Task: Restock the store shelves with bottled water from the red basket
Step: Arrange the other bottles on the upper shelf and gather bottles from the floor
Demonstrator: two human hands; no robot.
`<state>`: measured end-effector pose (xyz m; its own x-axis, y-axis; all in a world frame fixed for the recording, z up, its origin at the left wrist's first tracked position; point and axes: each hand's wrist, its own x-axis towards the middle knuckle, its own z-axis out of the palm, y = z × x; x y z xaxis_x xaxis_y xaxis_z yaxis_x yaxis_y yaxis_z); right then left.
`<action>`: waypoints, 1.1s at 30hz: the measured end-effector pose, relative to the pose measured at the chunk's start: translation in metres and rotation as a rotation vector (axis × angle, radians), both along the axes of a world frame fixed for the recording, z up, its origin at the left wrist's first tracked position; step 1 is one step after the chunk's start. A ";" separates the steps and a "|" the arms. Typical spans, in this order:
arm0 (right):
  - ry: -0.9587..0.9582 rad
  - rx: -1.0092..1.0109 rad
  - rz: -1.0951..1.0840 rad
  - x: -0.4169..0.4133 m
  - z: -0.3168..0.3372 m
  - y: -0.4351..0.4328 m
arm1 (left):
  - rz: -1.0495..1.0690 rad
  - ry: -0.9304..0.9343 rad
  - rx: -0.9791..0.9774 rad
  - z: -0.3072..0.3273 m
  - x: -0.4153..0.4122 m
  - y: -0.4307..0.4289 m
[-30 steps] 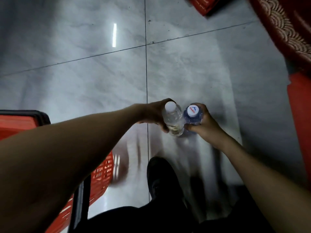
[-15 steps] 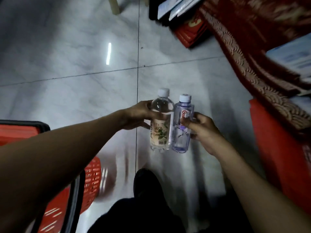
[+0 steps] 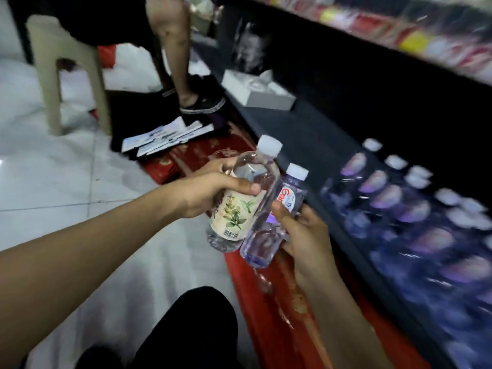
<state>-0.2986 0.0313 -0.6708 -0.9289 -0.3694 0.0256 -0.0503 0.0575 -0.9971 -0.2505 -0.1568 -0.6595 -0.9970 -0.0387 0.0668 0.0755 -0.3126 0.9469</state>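
My left hand (image 3: 202, 194) fingers grip the flower-label bottle (image 3: 237, 214); right hand (image 3: 306, 235) fingers grip the purple bottle (image 3: 266, 237) alongside.

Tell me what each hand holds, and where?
The left hand grips the flower-label bottle, the right hand the smaller bottle, each around its middle.

The taller bottle (image 3: 239, 211) and shorter bottle (image 3: 262, 243) touch just left of the shelf (image 3: 306, 129); stocked bottles (image 3: 394, 206) stand on it, a box (image 3: 255, 89) farther back.
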 end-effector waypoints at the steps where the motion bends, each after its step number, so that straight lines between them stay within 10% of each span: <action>1: 0.037 -0.018 -0.057 0.011 0.015 0.022 | -0.040 0.039 -0.009 0.016 0.001 0.022; 17: 0.232 -0.008 -0.634 0.121 0.081 0.305 | -0.271 0.121 -0.225 0.099 0.016 0.322; 33: 0.121 -0.065 -0.905 0.057 0.009 0.384 | -0.417 -0.003 -0.239 0.038 -0.047 0.389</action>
